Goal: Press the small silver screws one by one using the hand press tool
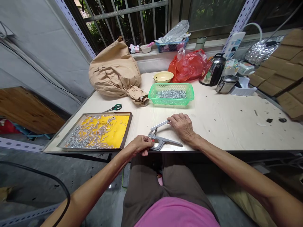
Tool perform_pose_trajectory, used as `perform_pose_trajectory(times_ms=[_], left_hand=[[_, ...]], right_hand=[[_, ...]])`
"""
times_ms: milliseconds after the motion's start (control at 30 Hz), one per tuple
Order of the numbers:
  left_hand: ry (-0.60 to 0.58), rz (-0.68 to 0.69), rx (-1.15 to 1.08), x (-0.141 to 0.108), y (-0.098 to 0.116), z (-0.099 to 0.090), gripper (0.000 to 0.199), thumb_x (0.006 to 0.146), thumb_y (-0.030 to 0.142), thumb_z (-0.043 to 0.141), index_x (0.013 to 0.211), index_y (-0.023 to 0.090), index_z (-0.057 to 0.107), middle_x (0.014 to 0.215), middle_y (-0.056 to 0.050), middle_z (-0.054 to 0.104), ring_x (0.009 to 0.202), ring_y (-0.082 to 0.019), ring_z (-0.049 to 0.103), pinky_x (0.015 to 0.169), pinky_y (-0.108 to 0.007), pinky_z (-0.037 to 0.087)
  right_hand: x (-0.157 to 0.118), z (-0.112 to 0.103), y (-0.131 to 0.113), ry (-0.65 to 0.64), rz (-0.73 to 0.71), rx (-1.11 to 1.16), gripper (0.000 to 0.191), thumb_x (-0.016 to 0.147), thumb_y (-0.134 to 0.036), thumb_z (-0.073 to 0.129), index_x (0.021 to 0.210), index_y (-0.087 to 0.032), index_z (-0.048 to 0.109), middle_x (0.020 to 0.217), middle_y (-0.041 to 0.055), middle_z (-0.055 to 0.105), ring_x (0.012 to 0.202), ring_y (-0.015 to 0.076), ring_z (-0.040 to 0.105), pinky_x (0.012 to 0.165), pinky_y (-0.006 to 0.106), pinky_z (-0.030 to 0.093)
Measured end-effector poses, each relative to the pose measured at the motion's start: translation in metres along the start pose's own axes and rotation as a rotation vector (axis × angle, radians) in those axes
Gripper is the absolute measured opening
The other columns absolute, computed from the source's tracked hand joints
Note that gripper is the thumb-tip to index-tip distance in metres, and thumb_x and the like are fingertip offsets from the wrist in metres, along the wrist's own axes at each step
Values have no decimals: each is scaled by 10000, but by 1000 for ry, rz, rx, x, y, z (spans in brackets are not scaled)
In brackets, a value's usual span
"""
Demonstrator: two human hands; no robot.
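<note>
A grey metal hand plier (162, 141) with a spring lies at the table's front edge, its two handles spread apart. My right hand (182, 126) has its fingers closed over the end of the upper handle, while the lower handle rests on the table. At the jaw end, my left hand (142, 144) is closed in a pinch. A small red spot shows at its fingertips; what they hold is too small to make out. Left of that hand is a shallow tray (127, 130) with a yellow bottom, bearing many small silver metal pieces (82, 137).
Behind the plier stands a green plastic basket (171, 101) of small metal pieces. Scissors (115, 107) lie behind the tray. Farther back are a brown paper sack (113, 72), a yellow bowl (163, 77), a red plastic bag (189, 64), a kettle (214, 69) and a metal pot (226, 84).
</note>
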State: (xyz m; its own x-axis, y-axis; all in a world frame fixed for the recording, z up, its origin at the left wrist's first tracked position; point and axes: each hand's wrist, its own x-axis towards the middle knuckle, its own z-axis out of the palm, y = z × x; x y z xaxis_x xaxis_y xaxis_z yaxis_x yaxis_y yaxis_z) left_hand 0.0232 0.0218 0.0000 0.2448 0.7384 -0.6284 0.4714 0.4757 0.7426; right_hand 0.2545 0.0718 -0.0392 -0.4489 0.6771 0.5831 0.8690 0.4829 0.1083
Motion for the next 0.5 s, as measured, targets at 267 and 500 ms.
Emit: perform_pose_trajectory(times_ms=[267,500], left_hand=[[41,45,-8,-1,-5,3,210,687,340,621,690,151,528,430,76,479,325,-69,480,329,-147,326],[21,41,2,0,-5,3,227,703,353,625,672,153,521,420,70,482,321,-70,475,326,-150,306]], right_hand=[[-4,1,-3,-107,85,24,243,959,-327,406,1041,-221,608,968,76,611,875,228,428,711,345,263],[-3,3,-2,-103,83,63,273,964,-329,382,1065,-216,610,991,82,604,889,235,432,741,345,293]])
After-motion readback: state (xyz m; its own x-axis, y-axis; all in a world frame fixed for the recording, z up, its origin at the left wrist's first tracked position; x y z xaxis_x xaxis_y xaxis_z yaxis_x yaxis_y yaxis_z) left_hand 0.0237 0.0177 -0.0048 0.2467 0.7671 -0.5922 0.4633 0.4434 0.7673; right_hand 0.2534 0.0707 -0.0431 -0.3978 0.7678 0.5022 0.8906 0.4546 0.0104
